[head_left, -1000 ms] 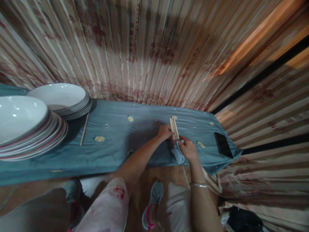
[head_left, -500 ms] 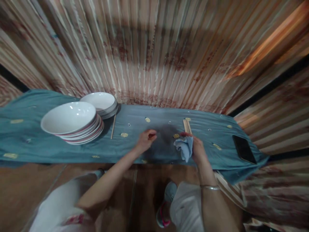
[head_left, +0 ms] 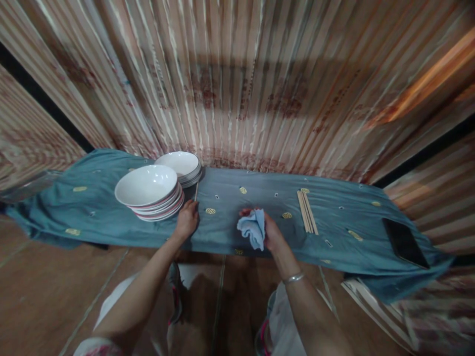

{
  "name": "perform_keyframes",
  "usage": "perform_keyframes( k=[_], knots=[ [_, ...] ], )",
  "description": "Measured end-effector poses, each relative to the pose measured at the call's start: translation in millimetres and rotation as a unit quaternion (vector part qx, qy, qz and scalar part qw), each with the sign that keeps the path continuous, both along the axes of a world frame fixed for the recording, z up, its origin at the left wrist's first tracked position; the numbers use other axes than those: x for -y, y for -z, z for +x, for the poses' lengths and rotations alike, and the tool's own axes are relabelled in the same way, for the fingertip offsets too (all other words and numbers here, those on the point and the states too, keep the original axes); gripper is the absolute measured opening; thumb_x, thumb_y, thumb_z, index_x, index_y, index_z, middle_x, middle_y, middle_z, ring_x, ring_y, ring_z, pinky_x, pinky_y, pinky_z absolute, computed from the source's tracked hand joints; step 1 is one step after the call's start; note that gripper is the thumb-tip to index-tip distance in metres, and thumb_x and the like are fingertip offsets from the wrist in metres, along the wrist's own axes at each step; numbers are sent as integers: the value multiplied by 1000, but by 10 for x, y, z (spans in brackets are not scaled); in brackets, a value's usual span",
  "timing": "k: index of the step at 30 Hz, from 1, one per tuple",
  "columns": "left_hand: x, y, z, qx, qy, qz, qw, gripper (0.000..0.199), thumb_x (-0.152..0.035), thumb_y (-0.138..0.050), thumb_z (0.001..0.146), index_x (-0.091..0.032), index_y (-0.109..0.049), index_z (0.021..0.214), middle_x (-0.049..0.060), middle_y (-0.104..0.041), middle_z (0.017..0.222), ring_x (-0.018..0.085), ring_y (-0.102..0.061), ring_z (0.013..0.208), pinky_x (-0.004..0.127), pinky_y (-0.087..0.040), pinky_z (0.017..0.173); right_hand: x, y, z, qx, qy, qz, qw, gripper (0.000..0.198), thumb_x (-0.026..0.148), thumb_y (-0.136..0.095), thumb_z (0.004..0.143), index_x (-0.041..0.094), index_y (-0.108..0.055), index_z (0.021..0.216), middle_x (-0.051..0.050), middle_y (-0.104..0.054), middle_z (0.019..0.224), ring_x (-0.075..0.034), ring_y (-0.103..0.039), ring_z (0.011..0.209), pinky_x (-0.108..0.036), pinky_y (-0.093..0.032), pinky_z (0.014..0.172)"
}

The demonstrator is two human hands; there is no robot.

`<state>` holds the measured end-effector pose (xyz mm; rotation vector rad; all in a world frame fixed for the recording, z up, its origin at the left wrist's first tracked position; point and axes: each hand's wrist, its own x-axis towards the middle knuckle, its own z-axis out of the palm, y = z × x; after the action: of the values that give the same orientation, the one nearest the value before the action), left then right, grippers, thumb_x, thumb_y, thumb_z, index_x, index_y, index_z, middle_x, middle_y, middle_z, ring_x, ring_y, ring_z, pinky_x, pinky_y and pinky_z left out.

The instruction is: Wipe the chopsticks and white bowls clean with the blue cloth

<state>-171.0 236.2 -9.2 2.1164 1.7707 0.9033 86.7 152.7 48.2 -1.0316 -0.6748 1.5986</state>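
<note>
Left hand (head_left: 187, 218): at near end of chopstick (head_left: 197, 191); whether fingers are clamped, cannot tell; best slid clear of bowls (head_left: 180, 164). Right hand (head_left: 272, 233): fingers closed on cloth (head_left: 254, 229).

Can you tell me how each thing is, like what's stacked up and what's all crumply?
Blue cloth: crumpled, held in the right hand.
Single chopstick: lower end at the left hand; whether gripped is unclear.
Grouped chopsticks: lying side by side.
Front bowls: stacked, hollow side up.
Back bowls: stacked, hollow side up.
Phone: lying flat, dark side up.
Tablecloth: spread out, wrinkled, edge hanging.
</note>
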Motion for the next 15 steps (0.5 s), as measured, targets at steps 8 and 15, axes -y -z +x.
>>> perform_keyframes(
  k=[8,15],
  knots=[
    [-55,-59,52,-4,25,4,1000,37,-11,-42,75,-15,-62,106,13,-65,107,27,-56,106,41,-41,97,-156,80,-270,-87,-30,-14,996,34,46,-48,79,18,-67,78,-9,-73,87,-24,-67,89,-37,-52,84],
    [97,-215,346,340,14,-147,929,23,-16,-60,69,-14,-68,91,6,-70,79,18,-62,73,31,-48,75,-211,183,-319,-153,-35,-13,988,31,45,-51,76,19,-67,75,-7,-72,76,-26,-66,94,-40,-52,85]
  ],
)
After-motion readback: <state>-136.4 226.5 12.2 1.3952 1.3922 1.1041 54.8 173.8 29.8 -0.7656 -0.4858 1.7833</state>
